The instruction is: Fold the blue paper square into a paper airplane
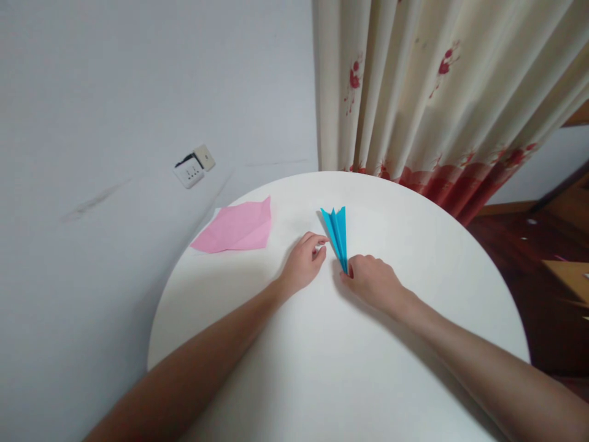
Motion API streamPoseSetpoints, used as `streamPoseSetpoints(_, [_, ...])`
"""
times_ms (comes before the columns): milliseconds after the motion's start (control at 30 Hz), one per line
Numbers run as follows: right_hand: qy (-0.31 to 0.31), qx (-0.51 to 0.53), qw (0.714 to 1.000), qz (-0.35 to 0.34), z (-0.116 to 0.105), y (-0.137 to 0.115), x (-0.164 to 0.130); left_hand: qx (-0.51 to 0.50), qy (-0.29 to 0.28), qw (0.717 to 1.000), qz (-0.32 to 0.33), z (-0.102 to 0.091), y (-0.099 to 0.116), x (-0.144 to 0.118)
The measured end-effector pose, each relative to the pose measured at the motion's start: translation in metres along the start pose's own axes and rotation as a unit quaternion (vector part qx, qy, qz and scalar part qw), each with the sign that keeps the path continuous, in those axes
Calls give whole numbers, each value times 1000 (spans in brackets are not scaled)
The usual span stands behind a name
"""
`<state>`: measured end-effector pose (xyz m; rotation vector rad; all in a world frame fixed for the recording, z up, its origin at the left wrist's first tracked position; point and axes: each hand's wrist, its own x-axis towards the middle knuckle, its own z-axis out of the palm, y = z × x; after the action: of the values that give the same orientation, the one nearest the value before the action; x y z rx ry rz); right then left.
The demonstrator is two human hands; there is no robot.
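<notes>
A blue folded paper plane [339, 236] lies near the middle of the round white table, its pointed end towards me and its wider, pleated end facing away. My right hand [375, 281] pinches the pointed end between thumb and fingers. Just left of the plane, my left hand [304, 261] has its fingers curved, with a gap between thumb and forefinger and nothing seen in it. Its fingertips come close to the plane's left edge; whether they touch it I cannot tell.
Creased pink paper [237, 227] rests at the table's far left, with a white edge peeking out from under it. The round table [294, 380] stands by a wall with a socket [189, 172]. A cream and red curtain [414, 98] hangs behind the table.
</notes>
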<state>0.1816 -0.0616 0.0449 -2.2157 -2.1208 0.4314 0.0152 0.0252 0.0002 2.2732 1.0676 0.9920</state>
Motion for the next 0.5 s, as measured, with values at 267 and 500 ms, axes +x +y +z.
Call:
streamPoseSetpoints(267, [6, -16, 1000, 2, 4, -1, 4, -10, 1, 1000, -9, 0, 3, 1])
streamPoseSetpoints(500, [10, -8, 1000, 5, 5, 4, 5, -17, 6, 1000, -16, 0, 0, 1])
